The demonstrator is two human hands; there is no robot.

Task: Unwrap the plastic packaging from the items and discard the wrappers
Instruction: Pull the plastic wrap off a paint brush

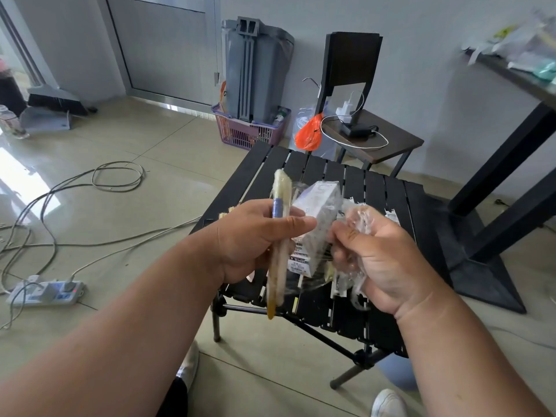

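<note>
Above the black table [391,206], the left hand [249,239] grips a brush [279,236] and a small box [316,224] while the right hand [388,260] clutches crumpled wrap [358,221] beside them, so unwrapping looks under way, and discarding likely comes next.

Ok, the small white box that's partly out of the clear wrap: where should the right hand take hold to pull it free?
Judging from this view, pinch the small white box at its upper end, coming from above right. That end tilts up, apparently bare. Its lower end sits in the clear wrap, beside the brush the left hand holds. The right hand must first drop its crumpled plastic.
</note>
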